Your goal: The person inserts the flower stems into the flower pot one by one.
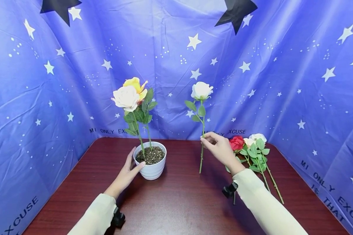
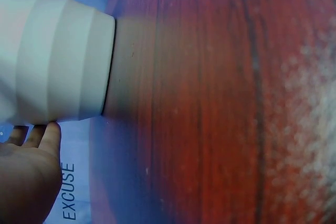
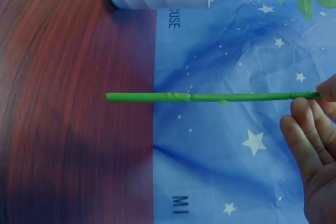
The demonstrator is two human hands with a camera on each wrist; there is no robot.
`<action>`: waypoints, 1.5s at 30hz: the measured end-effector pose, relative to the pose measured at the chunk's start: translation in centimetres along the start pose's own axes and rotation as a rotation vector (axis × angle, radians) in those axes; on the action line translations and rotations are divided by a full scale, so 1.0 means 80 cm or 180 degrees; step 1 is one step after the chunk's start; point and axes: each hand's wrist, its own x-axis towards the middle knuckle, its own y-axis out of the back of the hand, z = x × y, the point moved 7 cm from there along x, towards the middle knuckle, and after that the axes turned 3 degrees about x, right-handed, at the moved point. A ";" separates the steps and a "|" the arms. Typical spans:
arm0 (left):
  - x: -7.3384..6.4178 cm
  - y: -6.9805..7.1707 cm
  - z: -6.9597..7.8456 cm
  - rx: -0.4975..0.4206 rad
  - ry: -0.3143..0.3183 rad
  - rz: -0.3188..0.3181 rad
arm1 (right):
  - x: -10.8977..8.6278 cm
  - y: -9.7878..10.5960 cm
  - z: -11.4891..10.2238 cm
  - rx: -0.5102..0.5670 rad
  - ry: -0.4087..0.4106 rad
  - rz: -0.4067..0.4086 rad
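Note:
A white flowerpot (image 1: 151,171) filled with dark soil stands on the table, left of centre. My left hand (image 1: 126,174) holds its left side, thumb at the front rim and fingers round the side. In the left wrist view, fingertips touch the ribbed pot wall (image 2: 63,61). A pale pink rose (image 1: 127,98) and a yellow rose (image 1: 136,86) stand in the soil. To the right of the pot, my right hand (image 1: 219,147) pinches a white rose (image 1: 201,90) by its stem, bloom upward. The bare green stem end (image 3: 142,97) points down.
On the right of the dark red wooden table (image 1: 176,209) lie a red rose (image 1: 236,143) and pale roses (image 1: 256,137) with leafy stems. A blue star-printed cloth (image 1: 170,58) hangs behind and along both sides.

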 end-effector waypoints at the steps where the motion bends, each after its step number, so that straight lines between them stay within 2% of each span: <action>1: 0.000 0.000 0.000 -0.0003 -0.0002 -0.0002 | 0.001 -0.001 -0.002 0.0056 0.0016 0.0008; 2: 0.000 0.000 0.000 -0.0005 -0.0004 -0.0005 | 0.001 -0.001 -0.011 0.0117 0.0022 0.0006; 6: 0.001 0.000 0.001 -0.0014 -0.0012 -0.0007 | 0.009 -0.007 -0.017 0.0299 0.0081 0.0014; 9: 0.002 -0.001 0.001 -0.0002 -0.0028 -0.0020 | 0.017 -0.012 -0.018 0.0340 0.0127 0.0037; 14: 0.003 -0.001 0.003 0.0002 -0.0052 -0.0017 | 0.031 -0.018 -0.040 0.0363 0.0273 0.0110; 21: 0.005 0.000 0.002 0.0033 -0.0041 -0.0017 | 0.050 -0.033 -0.076 0.0865 0.0447 0.0187; 24: 0.004 0.001 0.003 0.0016 -0.0029 -0.0014 | 0.057 -0.042 -0.090 0.0982 0.0514 0.0210; 29: 0.002 0.002 0.004 0.0016 -0.0019 0.0004 | 0.068 -0.060 -0.106 0.0986 0.0537 0.0179; 39: 0.001 0.002 0.005 0.0037 -0.0011 -0.0004 | 0.081 -0.097 -0.113 0.0972 0.0466 0.0130; 45: 0.000 0.000 0.004 0.0016 0.0020 -0.0026 | 0.083 -0.117 -0.120 0.0794 0.0491 0.0034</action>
